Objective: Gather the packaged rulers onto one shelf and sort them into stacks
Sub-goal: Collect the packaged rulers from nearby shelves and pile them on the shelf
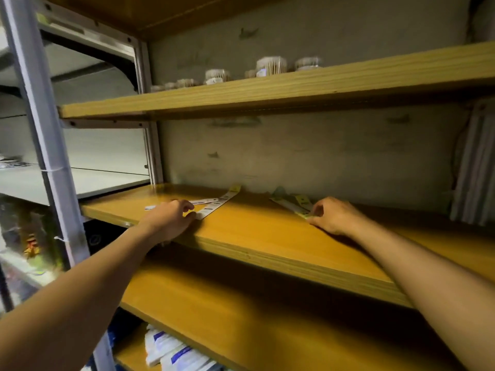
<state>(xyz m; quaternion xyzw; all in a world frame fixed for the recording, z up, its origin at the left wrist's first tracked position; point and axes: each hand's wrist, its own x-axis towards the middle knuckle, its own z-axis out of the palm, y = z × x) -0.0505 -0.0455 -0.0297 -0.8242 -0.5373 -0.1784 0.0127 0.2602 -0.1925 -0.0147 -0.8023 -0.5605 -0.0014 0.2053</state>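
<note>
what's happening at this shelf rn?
A person is sorting packaged rulers on the middle wooden shelf. The left hand pinches the near end of the white rulers; the right hand touches the yellow-tagged rulers. The two groups lie apart, loosely fanned, not yet neat stacks.

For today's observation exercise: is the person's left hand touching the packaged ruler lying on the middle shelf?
Touching. The head view shows the left hand with fingertips pinching the near end of the white packaged ruler, no gap visible, on the middle shelf.
</note>
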